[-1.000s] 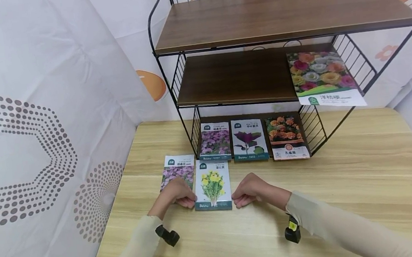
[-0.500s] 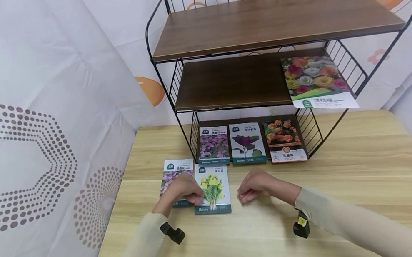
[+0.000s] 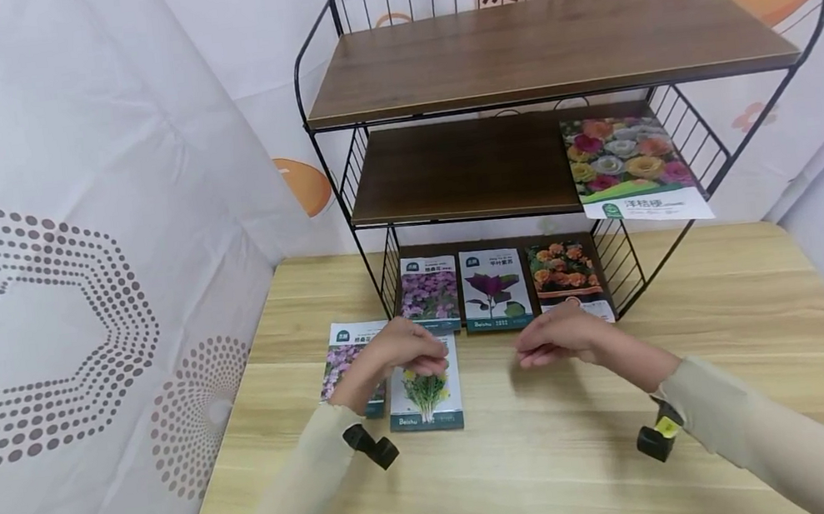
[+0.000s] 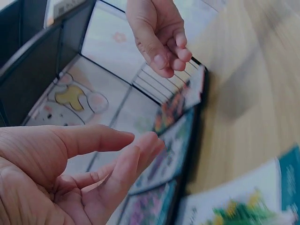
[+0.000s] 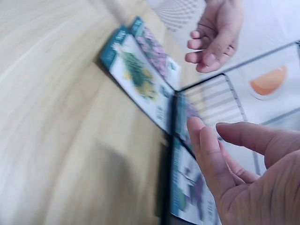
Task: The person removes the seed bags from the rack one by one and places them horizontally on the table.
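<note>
On the left, a purple flower packet (image 3: pixel 347 368) is lying on the table (image 3: pixel 517 464). Next, my left hand (image 3: pixel 406 346) is hanging above the yellow flower packet (image 3: pixel 427 402), thumb and fingers loose and a little apart. Farther right, my right hand (image 3: pixel 559 334) is hanging over the table, loose and apart too, near the orange flower packet (image 3: pixel 565 264).

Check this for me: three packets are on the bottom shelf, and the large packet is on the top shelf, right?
Not quite: the large packet is on the middle shelf, not the top shelf, as the head view shows. The rest holds.
</note>
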A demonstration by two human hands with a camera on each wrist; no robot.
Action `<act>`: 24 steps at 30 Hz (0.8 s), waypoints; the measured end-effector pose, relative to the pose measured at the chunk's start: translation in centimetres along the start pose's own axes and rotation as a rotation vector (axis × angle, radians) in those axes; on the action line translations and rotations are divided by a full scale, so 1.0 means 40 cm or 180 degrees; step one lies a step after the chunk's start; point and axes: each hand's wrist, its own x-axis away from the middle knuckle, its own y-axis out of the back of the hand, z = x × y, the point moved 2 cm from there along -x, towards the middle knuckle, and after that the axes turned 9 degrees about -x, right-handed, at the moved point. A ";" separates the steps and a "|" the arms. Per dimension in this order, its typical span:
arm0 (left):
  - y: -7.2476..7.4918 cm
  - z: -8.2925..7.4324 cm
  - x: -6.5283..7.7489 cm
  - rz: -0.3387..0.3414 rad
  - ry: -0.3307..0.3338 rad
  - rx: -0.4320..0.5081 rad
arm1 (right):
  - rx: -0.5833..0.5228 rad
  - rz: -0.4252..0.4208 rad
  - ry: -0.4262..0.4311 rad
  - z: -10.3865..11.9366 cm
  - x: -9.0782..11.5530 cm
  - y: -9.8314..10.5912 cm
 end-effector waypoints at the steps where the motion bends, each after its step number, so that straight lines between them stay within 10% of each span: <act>1: -0.001 -0.010 -0.003 0.0025 -0.0026 0.0044 | -0.0017 0.0004 0.0022 0.008 0.009 0.010; 24: -0.029 -0.273 0.019 0.0249 -0.0753 0.0818 | -0.0647 0.0119 0.0579 0.153 0.197 0.205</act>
